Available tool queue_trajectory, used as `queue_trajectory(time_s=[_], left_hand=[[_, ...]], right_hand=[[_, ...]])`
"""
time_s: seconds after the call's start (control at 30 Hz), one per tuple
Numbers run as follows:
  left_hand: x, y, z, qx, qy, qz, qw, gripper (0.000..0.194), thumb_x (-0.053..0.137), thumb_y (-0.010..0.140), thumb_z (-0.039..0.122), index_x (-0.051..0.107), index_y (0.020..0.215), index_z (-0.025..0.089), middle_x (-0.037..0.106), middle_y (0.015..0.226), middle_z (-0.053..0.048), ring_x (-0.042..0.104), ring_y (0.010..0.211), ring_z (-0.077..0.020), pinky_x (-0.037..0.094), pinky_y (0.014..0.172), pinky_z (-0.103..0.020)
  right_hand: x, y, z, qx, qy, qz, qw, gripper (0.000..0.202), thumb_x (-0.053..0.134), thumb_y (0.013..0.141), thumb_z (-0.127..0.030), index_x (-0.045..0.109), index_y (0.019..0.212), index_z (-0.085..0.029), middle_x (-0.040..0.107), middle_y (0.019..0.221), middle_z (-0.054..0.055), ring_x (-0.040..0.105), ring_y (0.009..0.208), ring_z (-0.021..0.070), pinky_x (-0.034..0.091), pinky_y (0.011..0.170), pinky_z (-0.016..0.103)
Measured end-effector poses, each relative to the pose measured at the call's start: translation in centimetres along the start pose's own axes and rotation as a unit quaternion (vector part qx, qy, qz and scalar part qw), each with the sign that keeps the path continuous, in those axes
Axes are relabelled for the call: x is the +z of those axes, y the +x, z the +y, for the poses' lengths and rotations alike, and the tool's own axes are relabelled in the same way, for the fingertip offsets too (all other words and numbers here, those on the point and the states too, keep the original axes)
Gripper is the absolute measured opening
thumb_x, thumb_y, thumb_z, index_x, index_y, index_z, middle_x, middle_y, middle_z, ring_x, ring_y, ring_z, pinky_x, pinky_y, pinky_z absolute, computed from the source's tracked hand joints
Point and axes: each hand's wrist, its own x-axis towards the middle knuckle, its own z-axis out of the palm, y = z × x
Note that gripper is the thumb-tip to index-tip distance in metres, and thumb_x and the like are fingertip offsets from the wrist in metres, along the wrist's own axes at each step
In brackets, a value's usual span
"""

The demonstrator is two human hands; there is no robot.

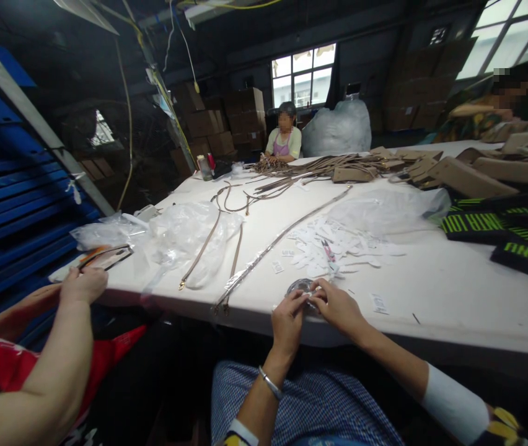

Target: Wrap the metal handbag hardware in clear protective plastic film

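Observation:
Near the front edge of the table, my left hand [288, 319] and my right hand [341, 308] meet fingertip to fingertip. Both are closed in a pinch over something small and pale that I cannot make out. Directly behind the fingers lies a round, shiny, clear-grey coil [297, 286], partly covered by them. A heap of white paper tags [354, 244] spreads beyond my hands, with small pink-handled snips [328, 253] lying on it. To the left, a long strap in clear wrap [282, 235] runs away across the white table [454, 291].
On the left, a co-worker's hands [85, 285] hold a dark strap beside crumpled plastic bags [184, 232]. Brown straps [320, 166] and tan pieces [468, 176] pile up at the back. Black-and-green printed fabric [491, 220] lies right. Another person [284, 139] sits opposite.

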Motion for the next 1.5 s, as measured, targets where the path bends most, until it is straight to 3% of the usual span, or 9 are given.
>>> queue_trajectory(time_s=[0.17, 0.43, 0.67, 0.83, 1.07, 1.23, 1.37, 1.5], left_hand=[[0.5, -0.3, -0.1, -0.018, -0.025, 0.032, 0.999, 0.026, 0.06, 0.086, 0.011, 0.074, 0.102, 0.025, 0.071, 0.111, -0.003, 0.067, 0.102, -0.0171, 0.052, 0.094, -0.031], [0.5, 0.1, -0.2, -0.056, -0.077, 0.067, 0.993, 0.02, 0.06, 0.084, 0.011, 0.074, 0.091, 0.021, 0.073, 0.102, -0.005, 0.067, 0.099, -0.0188, 0.052, 0.094, -0.036], [0.8, 0.0, -0.8, -0.064, -0.063, 0.063, 0.994, 0.021, 0.06, 0.083, 0.009, 0.075, 0.09, 0.022, 0.069, 0.118, -0.007, 0.063, 0.111, -0.0211, 0.047, 0.101, -0.04], [0.9, -0.1, -0.9, -0.056, -0.047, 0.062, 0.995, 0.023, 0.06, 0.083, 0.008, 0.075, 0.092, 0.023, 0.069, 0.117, -0.006, 0.064, 0.108, -0.0206, 0.049, 0.099, -0.039], [0.8, 0.0, -0.6, -0.045, -0.037, 0.066, 0.996, 0.024, 0.059, 0.082, 0.005, 0.075, 0.088, 0.022, 0.071, 0.11, -0.006, 0.066, 0.102, -0.0193, 0.051, 0.095, -0.037], [0.9, -0.1, -0.8, -0.03, -0.013, 0.075, 0.997, 0.023, 0.06, 0.082, 0.005, 0.075, 0.087, 0.021, 0.073, 0.103, -0.005, 0.067, 0.099, -0.0185, 0.053, 0.093, -0.034], [0.5, -0.3, -0.4, 0.0, 0.032, 0.044, 0.999, 0.023, 0.057, 0.085, 0.007, 0.073, 0.092, 0.024, 0.072, 0.108, -0.003, 0.067, 0.1, -0.0172, 0.052, 0.09, -0.03], [0.0, -0.4, 0.2, 0.029, 0.102, 0.007, 0.994, 0.024, 0.059, 0.088, 0.022, 0.066, 0.111, 0.025, 0.071, 0.111, -0.005, 0.067, 0.099, -0.0208, 0.052, 0.088, -0.032]], right_hand=[[0.7, -0.7, 1.0, -0.029, -0.077, 0.054, 0.995, 0.013, 0.058, 0.086, -0.024, 0.055, 0.099, -0.025, 0.074, 0.084, 0.0, 0.068, 0.079, 0.0223, 0.039, 0.063, 0.028], [1.8, 0.1, 1.4, -0.057, 0.006, 0.06, 0.997, 0.009, 0.055, 0.084, -0.019, 0.054, 0.093, -0.023, 0.07, 0.085, 0.003, 0.066, 0.078, 0.0212, 0.046, 0.07, 0.03], [0.7, 0.8, 2.1, -0.089, 0.018, -0.013, 0.996, 0.025, 0.053, 0.084, -0.017, 0.06, 0.108, -0.022, 0.074, 0.086, 0.003, 0.069, 0.081, 0.021, 0.049, 0.075, 0.031], [-1.0, 2.6, 1.6, -0.158, -0.029, -0.056, 0.986, 0.024, 0.051, 0.086, -0.016, 0.072, 0.097, -0.021, 0.069, 0.1, 0.008, 0.065, 0.09, 0.0212, 0.047, 0.08, 0.03], [-1.8, 5.1, 0.9, -0.232, -0.052, -0.126, 0.963, 0.021, 0.061, 0.076, -0.011, 0.074, 0.076, -0.027, 0.068, 0.085, 0.001, 0.063, 0.076, 0.0166, 0.042, 0.067, 0.024], [-1.3, 5.6, 0.1, -0.211, 0.001, -0.087, 0.974, 0.016, 0.058, 0.078, -0.014, 0.072, 0.077, -0.022, 0.067, 0.089, 0.003, 0.061, 0.084, 0.018, 0.042, 0.078, 0.027], [-1.0, 6.1, -0.4, -0.155, 0.075, -0.05, 0.984, 0.012, 0.055, 0.082, -0.023, 0.067, 0.081, -0.02, 0.065, 0.095, 0.004, 0.06, 0.091, 0.0181, 0.044, 0.084, 0.029], [-0.9, 6.0, 0.0, -0.085, 0.155, -0.086, 0.981, 0.016, 0.049, 0.086, -0.031, 0.06, 0.085, -0.021, 0.07, 0.085, 0.001, 0.059, 0.061, 0.0132, 0.048, 0.064, 0.027]])
